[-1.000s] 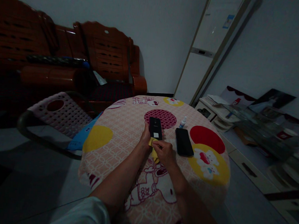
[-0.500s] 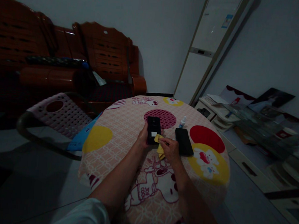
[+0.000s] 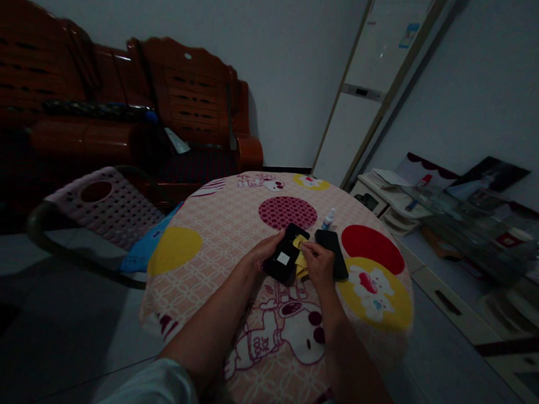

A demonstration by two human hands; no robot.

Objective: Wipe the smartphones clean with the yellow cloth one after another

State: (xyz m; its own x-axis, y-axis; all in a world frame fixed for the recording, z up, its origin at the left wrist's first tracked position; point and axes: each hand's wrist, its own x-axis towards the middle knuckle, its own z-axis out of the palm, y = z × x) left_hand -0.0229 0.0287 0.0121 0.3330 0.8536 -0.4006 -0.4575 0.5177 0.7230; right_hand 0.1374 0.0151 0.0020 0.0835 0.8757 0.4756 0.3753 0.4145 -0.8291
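Observation:
A dark smartphone (image 3: pixel 276 268) with a small white label on its back is gripped along its left side by my left hand (image 3: pixel 266 251). It is held tilted, its upper end leaning to the right. My right hand (image 3: pixel 319 264) pinches a yellow cloth (image 3: pixel 301 261) and presses a fold of it on the upper part of the phone's back. The rest of the cloth hangs below my fingers. Just right of that hand lies a black flat case or tablet (image 3: pixel 338 255), partly covered by the hand. Behind it stands a small white bottle (image 3: pixel 328 219) with a blue label.
The round table (image 3: pixel 221 235) wears a patterned cloth. To the left stand a woven chair (image 3: pixel 112 209) with a blue bag (image 3: pixel 149 246) and a wooden sofa (image 3: pixel 189 92). A low cabinet (image 3: pixel 447 300) with a glass top runs along the right.
The phone has turned clockwise and come slightly nearer in my left hand. My right hand has moved the cloth from beside the label to the upper part of the phone's back.

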